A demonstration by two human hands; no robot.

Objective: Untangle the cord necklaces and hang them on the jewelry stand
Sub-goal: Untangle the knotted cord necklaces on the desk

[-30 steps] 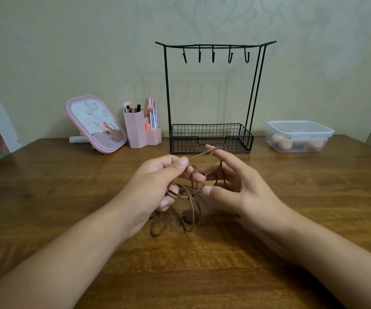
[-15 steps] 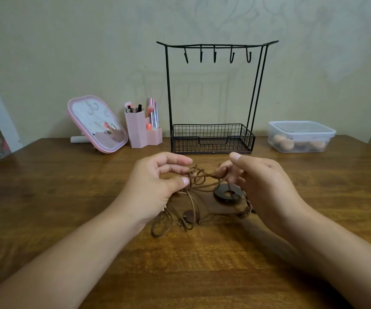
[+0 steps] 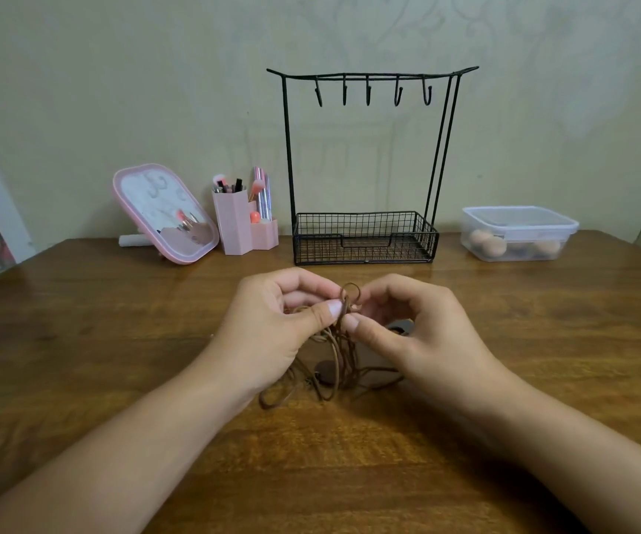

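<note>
At centre frame, just above the brown wooden table (image 3: 80, 341): tangled brown cord necklaces (image 3: 336, 356), pinched from both sides. Left hand (image 3: 276, 333) with thumb and curled fingers nipping the cords at the top of the knot; right hand (image 3: 407, 333) doing the same just beside it, thumb tips nearly touching. Small loops poking up between the two pinches; long loops trailing down to the tabletop toward the lower centre, with a dark round pendant (image 3: 326, 370) lying among them and another dark piece half hidden behind the right hand.

Probably light, soft and limp, with no stiffness to hold a shape; likely a slightly grippy surface, so strands apt to bind rather than slide. Best taken at single strands close to the knot, easing loops apart instead of tugging, and lifted by the cord rather than the pendant.

Further up, centre: black wire jewelry stand (image 3: 365, 240) with a mesh basket base and five bare hooks (image 3: 368, 92) along the top bar, well apart from the hands. Nothing hung yet.
</note>
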